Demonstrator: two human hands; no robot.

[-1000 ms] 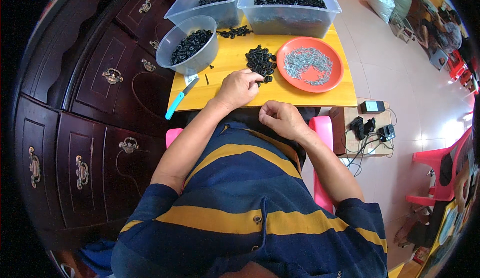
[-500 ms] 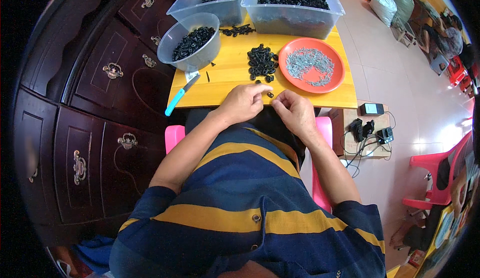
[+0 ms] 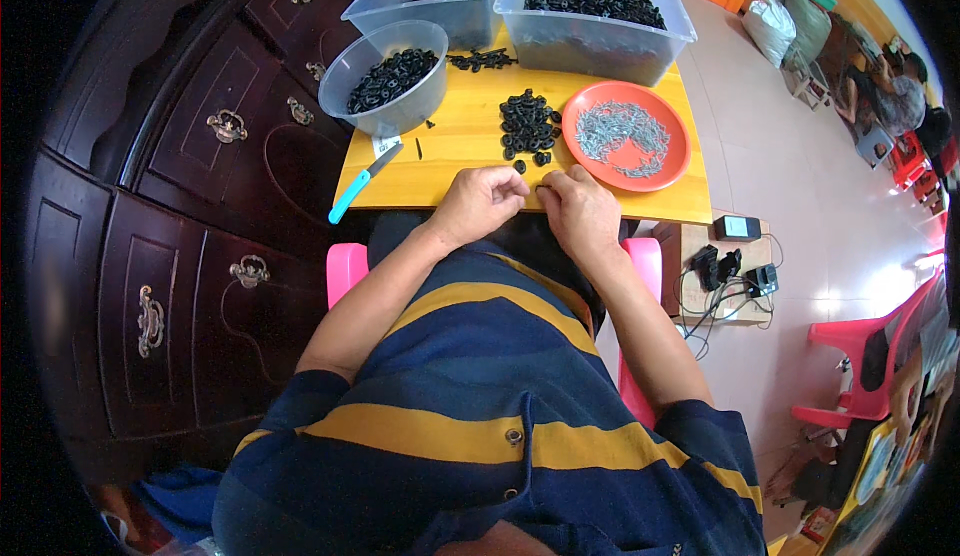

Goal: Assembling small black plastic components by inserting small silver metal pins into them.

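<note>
1. Your left hand (image 3: pixel 511 194) has its fingers curled in; whether it holds anything, you cannot tell.
2. Your right hand (image 3: pixel 551 189) has its fingertips bent together at a dark speck by the table (image 3: pixel 460 166) edge; a grip is unclear.
3. The pile of black rings (image 3: pixel 528 122) lies just beyond your hands.
4. Silver pins fill the red plate (image 3: pixel 660 174) on the right.
5. The round tub (image 3: pixel 345 76) and two clear bins (image 3: pixel 590 54) contain black pieces.

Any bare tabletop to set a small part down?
Best: the yellow tabletop between the knife and the black-ring pile; mind the thin black sliver beside the knife. A narrow strip shows between the pile and the right bin. Crowded: back (left bin, right bin, round tub), right (red plate), front middle (left hand, right hand).
</note>
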